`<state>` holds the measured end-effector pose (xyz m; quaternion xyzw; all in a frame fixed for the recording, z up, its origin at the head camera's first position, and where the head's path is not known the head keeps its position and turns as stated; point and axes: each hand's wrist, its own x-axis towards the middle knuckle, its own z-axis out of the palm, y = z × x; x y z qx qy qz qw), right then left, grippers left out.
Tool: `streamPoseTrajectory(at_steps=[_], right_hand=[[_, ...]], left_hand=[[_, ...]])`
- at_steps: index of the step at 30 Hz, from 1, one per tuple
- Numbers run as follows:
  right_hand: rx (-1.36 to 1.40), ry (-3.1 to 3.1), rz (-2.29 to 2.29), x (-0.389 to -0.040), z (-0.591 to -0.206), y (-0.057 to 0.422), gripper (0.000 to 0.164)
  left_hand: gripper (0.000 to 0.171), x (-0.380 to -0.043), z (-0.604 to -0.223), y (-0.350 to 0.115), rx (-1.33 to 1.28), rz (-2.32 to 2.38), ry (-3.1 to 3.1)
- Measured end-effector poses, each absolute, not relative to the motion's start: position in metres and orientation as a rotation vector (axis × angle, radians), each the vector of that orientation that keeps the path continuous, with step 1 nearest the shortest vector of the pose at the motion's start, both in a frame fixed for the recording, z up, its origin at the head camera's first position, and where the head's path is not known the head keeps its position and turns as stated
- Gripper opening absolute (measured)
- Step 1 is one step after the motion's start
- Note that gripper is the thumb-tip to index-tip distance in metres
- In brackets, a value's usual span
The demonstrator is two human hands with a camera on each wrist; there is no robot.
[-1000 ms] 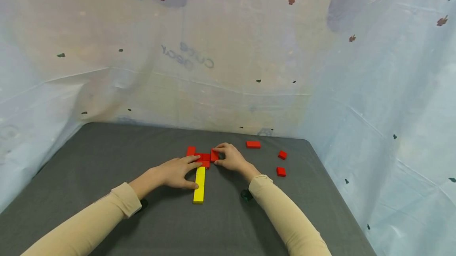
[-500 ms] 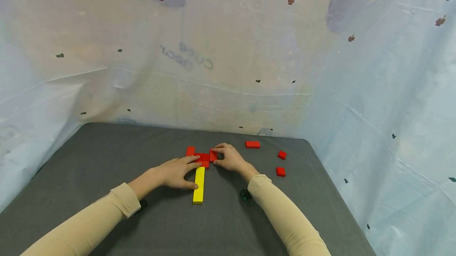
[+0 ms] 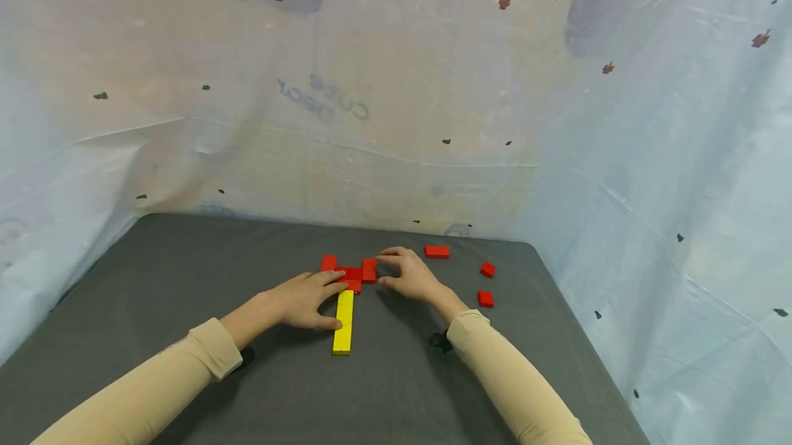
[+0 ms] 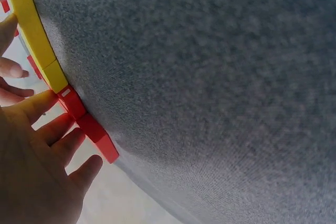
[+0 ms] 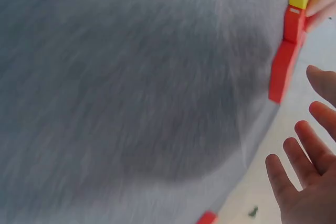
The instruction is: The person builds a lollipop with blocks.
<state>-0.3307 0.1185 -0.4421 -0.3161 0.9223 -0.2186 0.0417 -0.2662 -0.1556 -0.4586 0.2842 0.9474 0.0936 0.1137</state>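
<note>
In the head view my left hand (image 3: pixel 302 300) lies over the left side of a joined group of red blocks (image 3: pixel 353 285). Its fingertips touch the red blocks and its thumb rests on the long yellow block (image 3: pixel 343 328), which extends toward me. One upright red block (image 3: pixel 369 271) stands at the group's right, another red block (image 3: pixel 328 263) at its upper left. My right hand (image 3: pixel 411 276) hovers just right of the right-hand block, holding nothing. In the right wrist view its fingers (image 5: pixel 307 161) are spread, with a gap to the red block (image 5: pixel 283 69).
On the dark grey table (image 3: pixel 185 266), a loose red oblong block (image 3: pixel 436 252) lies at the back right. Two smaller red blocks (image 3: pixel 487 270) (image 3: pixel 485 299) lie farther right. A pale printed sheet (image 3: pixel 371 177) hangs behind the table and along its right side.
My right hand has let go of the right-hand red block and drawn slightly to the right. The block stays against the group. My left hand keeps its place.
</note>
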Motion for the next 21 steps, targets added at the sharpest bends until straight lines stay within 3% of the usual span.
streamPoseTrajectory(at_steps=[21], right_hand=[[-0.758,3.024,-0.668,-0.306,-0.429,0.261,0.048]], left_hand=[[0.097,-0.265,-0.466,-0.176,0.835,0.304,2.873]])
